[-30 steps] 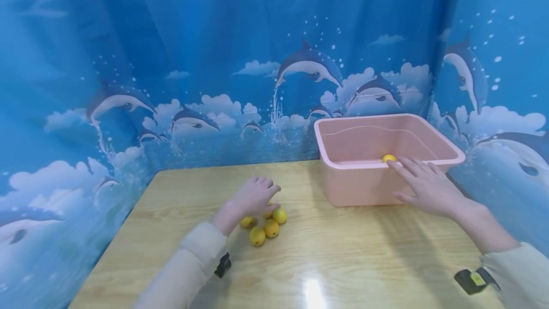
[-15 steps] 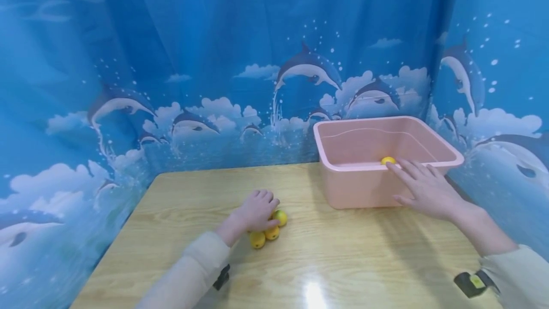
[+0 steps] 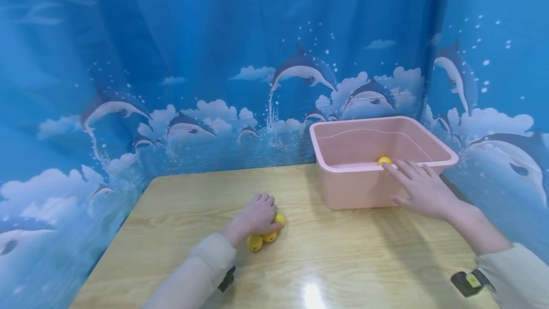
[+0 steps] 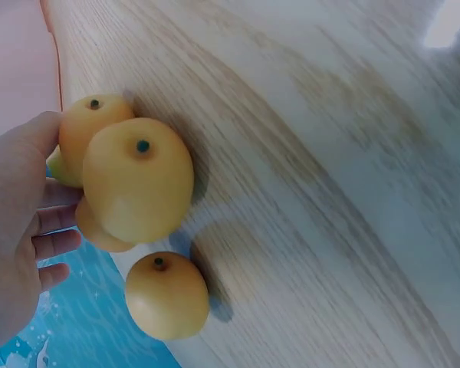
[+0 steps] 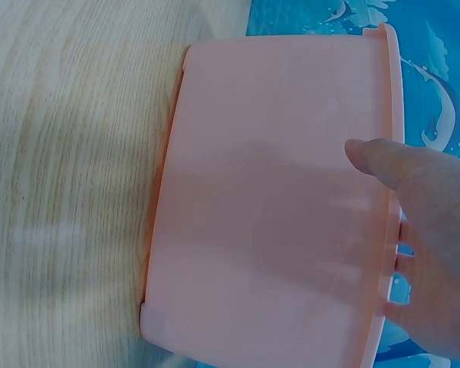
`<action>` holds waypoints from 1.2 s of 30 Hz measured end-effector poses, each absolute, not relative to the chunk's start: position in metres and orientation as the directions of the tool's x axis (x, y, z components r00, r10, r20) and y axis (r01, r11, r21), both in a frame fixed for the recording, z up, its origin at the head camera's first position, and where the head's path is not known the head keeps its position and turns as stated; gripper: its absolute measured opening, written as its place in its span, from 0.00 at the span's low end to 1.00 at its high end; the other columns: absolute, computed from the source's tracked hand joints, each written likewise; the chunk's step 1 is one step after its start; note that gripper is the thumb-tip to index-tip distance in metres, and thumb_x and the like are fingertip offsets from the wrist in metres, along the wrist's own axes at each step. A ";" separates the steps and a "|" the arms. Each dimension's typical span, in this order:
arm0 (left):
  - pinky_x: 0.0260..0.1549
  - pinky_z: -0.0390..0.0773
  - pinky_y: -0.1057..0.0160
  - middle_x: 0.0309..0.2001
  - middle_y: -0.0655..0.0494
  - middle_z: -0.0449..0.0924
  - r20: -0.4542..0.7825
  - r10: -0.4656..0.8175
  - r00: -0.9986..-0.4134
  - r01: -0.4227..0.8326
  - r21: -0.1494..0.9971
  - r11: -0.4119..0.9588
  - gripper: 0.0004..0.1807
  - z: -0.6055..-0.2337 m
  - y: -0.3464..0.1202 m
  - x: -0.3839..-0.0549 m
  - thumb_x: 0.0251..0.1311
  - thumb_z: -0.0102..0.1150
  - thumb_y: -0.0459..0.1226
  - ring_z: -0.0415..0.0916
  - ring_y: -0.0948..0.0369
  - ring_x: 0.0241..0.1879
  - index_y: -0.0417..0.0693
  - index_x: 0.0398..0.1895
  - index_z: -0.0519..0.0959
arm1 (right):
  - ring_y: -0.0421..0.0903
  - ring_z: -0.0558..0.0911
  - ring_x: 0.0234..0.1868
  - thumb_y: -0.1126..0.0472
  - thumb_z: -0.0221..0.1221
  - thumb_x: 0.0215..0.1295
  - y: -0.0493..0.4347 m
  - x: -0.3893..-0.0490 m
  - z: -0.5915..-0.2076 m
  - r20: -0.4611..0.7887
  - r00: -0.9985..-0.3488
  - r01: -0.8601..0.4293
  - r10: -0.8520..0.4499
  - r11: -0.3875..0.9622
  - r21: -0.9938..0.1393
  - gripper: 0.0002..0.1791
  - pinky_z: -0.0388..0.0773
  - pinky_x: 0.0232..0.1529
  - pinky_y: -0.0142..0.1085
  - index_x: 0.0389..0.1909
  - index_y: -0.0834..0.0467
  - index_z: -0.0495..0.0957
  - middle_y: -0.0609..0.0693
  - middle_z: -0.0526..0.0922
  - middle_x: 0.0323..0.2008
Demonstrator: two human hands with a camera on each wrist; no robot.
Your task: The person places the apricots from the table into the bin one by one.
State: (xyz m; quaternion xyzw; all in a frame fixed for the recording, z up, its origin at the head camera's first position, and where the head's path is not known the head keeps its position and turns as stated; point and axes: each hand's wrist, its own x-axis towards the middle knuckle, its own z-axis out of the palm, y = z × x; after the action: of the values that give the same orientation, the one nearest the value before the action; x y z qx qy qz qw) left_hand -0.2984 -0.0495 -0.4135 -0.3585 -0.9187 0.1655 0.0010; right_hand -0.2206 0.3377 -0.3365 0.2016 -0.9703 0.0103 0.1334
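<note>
Several small yellow-orange fruits [image 3: 255,242], round with a dark stem spot, lie clustered on the wooden table. Over them reaches my left hand [image 3: 257,216]. In the left wrist view its thumb and fingers curl round a yellow-green fruit [image 4: 55,165], mostly hidden behind a nearer orange fruit [image 4: 138,180]. Another fruit [image 4: 167,295] sits a little apart from the hand. My right hand [image 3: 429,194], fingers extended, hovers at the near rim of a pink plastic bin [image 3: 351,194]. One yellow fruit [image 3: 384,160] shows inside the bin, just beyond the right fingertips.
The wooden table [image 3: 188,232] carries the fruits left of the bin. A blue dolphin-print curtain [image 3: 206,61] stands behind and along both sides. The bin is at the table's far right, close to the curtain.
My left hand has come down and closer to me onto the fruits, its fingers curling in and covering more of the cluster. The right hand stays at the bin's rim.
</note>
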 end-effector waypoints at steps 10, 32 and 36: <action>0.55 0.63 0.54 0.43 0.53 0.72 -0.113 0.654 -0.748 0.655 -0.278 0.702 0.27 -0.413 -0.042 -0.300 0.59 0.48 0.59 0.66 0.56 0.48 0.46 0.43 0.79 | 0.66 0.57 0.62 0.52 0.64 0.55 0.338 -0.220 -0.335 0.276 -0.880 -0.394 -0.387 0.919 0.031 0.45 0.50 0.56 0.64 0.70 0.56 0.51 0.67 0.58 0.64; 0.49 0.66 0.57 0.39 0.57 0.69 0.041 0.714 -0.699 0.685 -0.252 0.684 0.23 -0.398 -0.038 -0.300 0.51 0.60 0.58 0.63 0.59 0.42 0.50 0.38 0.74 | 0.66 0.58 0.62 0.53 0.64 0.55 0.339 -0.221 -0.338 0.301 -0.865 -0.410 -0.402 0.911 0.040 0.46 0.51 0.56 0.64 0.71 0.55 0.50 0.66 0.59 0.63; 0.49 0.66 0.57 0.38 0.57 0.69 0.082 0.725 -0.684 0.687 -0.263 0.678 0.22 -0.395 -0.036 -0.301 0.50 0.62 0.55 0.65 0.59 0.42 0.50 0.38 0.73 | 0.66 0.58 0.62 0.53 0.64 0.54 0.339 -0.221 -0.338 0.300 -0.865 -0.408 -0.401 0.912 0.044 0.46 0.52 0.56 0.64 0.71 0.55 0.50 0.67 0.59 0.63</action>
State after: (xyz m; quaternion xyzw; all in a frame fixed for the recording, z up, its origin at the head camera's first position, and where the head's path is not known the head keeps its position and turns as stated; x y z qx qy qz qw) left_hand -0.3007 -0.0364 -0.3951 -0.3873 -0.9115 0.1059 0.0898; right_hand -0.2207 0.3388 -0.3385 0.2094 -0.9657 0.0104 0.1531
